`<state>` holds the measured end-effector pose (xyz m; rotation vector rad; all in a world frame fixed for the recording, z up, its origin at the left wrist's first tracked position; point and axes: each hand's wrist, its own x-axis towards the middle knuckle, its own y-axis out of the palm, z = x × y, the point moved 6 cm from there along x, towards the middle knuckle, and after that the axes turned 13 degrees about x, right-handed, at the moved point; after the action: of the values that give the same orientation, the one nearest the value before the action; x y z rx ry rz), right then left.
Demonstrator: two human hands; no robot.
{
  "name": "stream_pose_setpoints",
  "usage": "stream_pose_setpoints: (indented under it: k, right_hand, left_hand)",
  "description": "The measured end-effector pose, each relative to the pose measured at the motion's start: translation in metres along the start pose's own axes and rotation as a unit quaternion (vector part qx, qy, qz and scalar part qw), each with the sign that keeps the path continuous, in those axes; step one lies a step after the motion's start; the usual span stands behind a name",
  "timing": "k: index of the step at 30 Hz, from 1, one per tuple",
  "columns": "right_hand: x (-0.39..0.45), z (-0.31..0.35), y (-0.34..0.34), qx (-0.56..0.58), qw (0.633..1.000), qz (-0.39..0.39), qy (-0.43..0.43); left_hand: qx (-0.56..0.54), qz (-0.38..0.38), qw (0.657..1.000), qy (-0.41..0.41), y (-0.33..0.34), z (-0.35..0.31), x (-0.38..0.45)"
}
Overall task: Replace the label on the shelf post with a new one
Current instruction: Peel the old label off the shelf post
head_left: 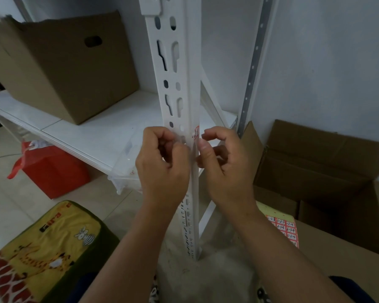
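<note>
Both hands work at the white shelf post [179, 88], one on each side of its front corner. The left hand [162, 162] is curled tight, its grip narrow, thumb and fingers pinching what looks like a strip of clear tape [179, 138] against the slotted face of the post. The right hand [225, 165] is also curled, its thumb pressed on the post's edge just under a small red-bordered label [196, 132] stuck there; whether the fingertips pinch the label cannot be told. Both wrists are raised and the forearms come up from the bottom of the view. A sheet of numbered red labels [287, 228] lies on a cardboard box [328, 254] near the right forearm. Another cardboard carton [59, 68] sits on the shelf [109, 136] to the left.
</note>
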<state>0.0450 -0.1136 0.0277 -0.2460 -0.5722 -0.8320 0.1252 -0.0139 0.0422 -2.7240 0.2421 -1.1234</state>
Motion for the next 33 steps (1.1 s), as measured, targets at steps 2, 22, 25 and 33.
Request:
stream_pose_setpoints:
  k: [2,22,25,33]
  right_hand:
    - [0.001,0.006,0.001,-0.021,0.998,-0.002,-0.052]
    - [-0.009,0.027,0.014,-0.191,0.954,-0.074,-0.221]
    - [-0.009,0.027,0.015,-0.194,0.955,-0.076,-0.214]
    - [-0.007,0.027,0.016,-0.187,0.958,-0.073,-0.206]
  left_hand:
    - [-0.009,-0.014,0.999,-0.049,-0.001,0.007,0.000]
    - [-0.061,0.080,0.982,-0.159,0.014,0.023,-0.003]
    - [-0.068,0.079,0.980,-0.169,0.014,0.024,-0.003]
    - [-0.083,0.082,0.977,-0.180,0.014,0.024,-0.004]
